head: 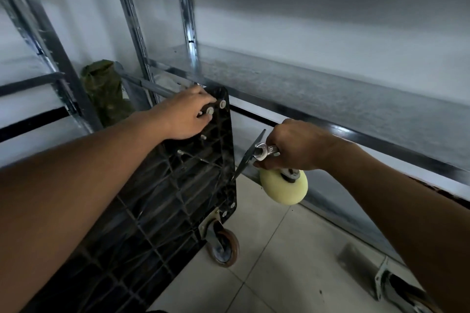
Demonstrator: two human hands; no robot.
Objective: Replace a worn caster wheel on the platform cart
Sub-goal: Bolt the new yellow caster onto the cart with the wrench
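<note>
The black platform cart (157, 201) stands tipped on its edge, its ribbed underside facing me. My left hand (187, 115) rests on the cart's upper corner, fingers at the pale bolt ends (210, 110) sticking out there. My right hand (297, 146) grips a cream-coloured caster wheel (283, 189) by its bracket, together with a silver wrench (264, 151); the caster's dark mounting plate (248, 155) points toward the cart's edge. A brown, worn-looking caster (225, 244) is fixed to the cart's lower corner.
A metal shelving rack (330, 99) stands right behind the cart, its uprights at left. A green bag (104, 89) sits in the corner. Another caster (401, 287) lies on the tiled floor at lower right.
</note>
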